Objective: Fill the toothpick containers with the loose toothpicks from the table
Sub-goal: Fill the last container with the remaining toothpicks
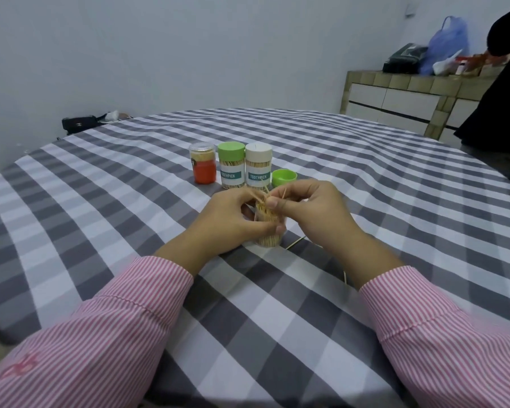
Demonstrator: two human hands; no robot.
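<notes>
While three capped containers point(231, 166) stand full, left hand point(233, 219) grips the open container point(267, 228); right hand point(304, 207) fingers pinch toothpicks point(283, 193); strays point(296, 242) remain.

left hand point(233, 220) gripping clear open toothpick jar point(268, 229), right hand point(304, 206) pinching toothpicks over its mouth, green lid point(284, 178) lying just behind

Head view, downward over table point(365, 160)

- plain pale wall point(189, 54) all round, soft even light
- tiled cabinet point(401, 95) with white drawers far right
- blue plastic bag point(448, 39) sitting on top
</notes>
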